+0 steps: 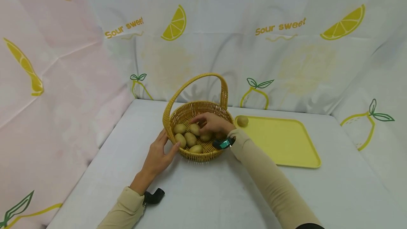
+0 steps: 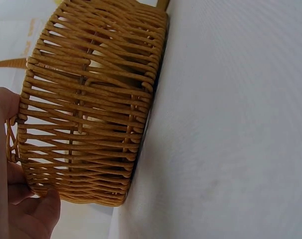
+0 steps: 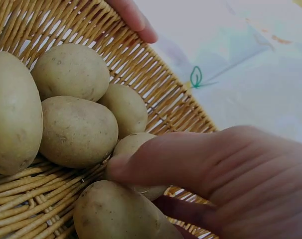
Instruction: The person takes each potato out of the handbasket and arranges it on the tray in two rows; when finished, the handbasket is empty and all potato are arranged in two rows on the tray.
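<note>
Head view: potatoes (image 1: pixel 190 139) in a basket (image 1: pixel 198 157), one single potato (image 1: pixel 243 121) on a tray (image 1: pixel 286 142)

The left hand (image 1: pixel 159 156) holds the rim of the basket at its left side, with the thumb on the rim. The right hand (image 1: pixel 213 123) is inside the basket, where its thumb and fingers grasp a potato (image 3: pixel 130 142) among the others. The yellow tray lies to the right on the white table (image 1: pixel 203 193); the single potato rests at its far left corner.

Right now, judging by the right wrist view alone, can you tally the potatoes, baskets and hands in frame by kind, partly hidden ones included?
Potatoes: 6
Basket: 1
Left hand and right hand: 2
Total: 9
</note>
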{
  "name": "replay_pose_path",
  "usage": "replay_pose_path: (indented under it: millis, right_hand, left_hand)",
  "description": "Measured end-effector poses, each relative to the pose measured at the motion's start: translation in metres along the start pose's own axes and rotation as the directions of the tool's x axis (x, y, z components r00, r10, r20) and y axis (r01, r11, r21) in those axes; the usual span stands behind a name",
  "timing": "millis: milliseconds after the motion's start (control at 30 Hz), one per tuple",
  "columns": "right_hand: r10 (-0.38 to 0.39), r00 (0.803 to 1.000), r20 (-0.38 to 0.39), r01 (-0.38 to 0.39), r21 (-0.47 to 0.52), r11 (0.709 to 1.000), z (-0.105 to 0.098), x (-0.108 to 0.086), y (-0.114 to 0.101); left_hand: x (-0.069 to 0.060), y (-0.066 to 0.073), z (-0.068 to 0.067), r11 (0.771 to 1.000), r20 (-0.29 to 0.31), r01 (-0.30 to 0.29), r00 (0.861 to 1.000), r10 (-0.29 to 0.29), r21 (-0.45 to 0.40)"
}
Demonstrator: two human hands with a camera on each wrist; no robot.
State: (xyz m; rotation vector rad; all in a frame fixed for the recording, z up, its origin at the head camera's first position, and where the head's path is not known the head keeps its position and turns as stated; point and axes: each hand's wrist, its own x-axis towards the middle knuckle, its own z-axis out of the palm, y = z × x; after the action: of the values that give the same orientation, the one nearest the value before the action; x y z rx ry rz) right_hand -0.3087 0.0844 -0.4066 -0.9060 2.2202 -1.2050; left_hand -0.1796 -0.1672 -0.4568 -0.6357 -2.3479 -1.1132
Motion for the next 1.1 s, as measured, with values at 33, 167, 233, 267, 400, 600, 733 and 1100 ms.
replay_pose_path:
  millis: [33,167,233,267,400,600,733,1100]
  right_hand:
    - [0.002,1.000,0.006,-0.002,-0.009,1.000,0.0006,-0.0001,-0.0002]
    - [-0.007,1.000,0.016,0.008,-0.039,0.999,0.0030,0.0010,0.0010]
    - [-0.021,1.000,0.013,0.022,-0.057,0.998,0.0044,0.0018,0.0020]
    - [-0.030,1.000,0.010,0.030,-0.070,0.997,0.0050,0.0022,0.0027]
    - [-0.053,0.998,-0.014,0.051,-0.116,0.992,0.0071,0.0030,0.0036]
    - [-0.070,0.994,-0.084,0.057,-0.143,0.988,0.0067,0.0037,0.0024]
    - [-0.079,0.990,-0.121,0.059,-0.163,0.985,0.0044,0.0044,0.0001]
    - [-0.085,0.985,-0.150,0.060,-0.165,0.985,0.0020,0.0005,-0.0044]
  left_hand:
    - [-0.0001,-0.0002,-0.0001,1.000,-0.002,-0.002,1.000,0.002,0.000]
    - [-0.0004,0.0000,-0.0011,1.000,-0.002,-0.006,1.000,0.006,-0.003]
    - [-0.0008,-0.0002,-0.0014,1.000,0.001,-0.005,1.000,0.005,0.001]
    - [-0.0010,-0.0003,-0.0015,1.000,0.003,-0.004,1.000,0.004,0.002]
    - [-0.0018,-0.0009,-0.0016,1.000,0.005,-0.002,1.000,0.002,0.004]
    - [-0.0014,0.0008,-0.0023,1.000,0.003,-0.006,1.000,0.006,0.001]
    - [0.0006,0.0015,-0.0024,1.000,0.000,-0.011,1.000,0.011,0.000]
    - [0.0002,0.0025,-0.0015,1.000,0.002,-0.007,1.000,0.007,-0.008]
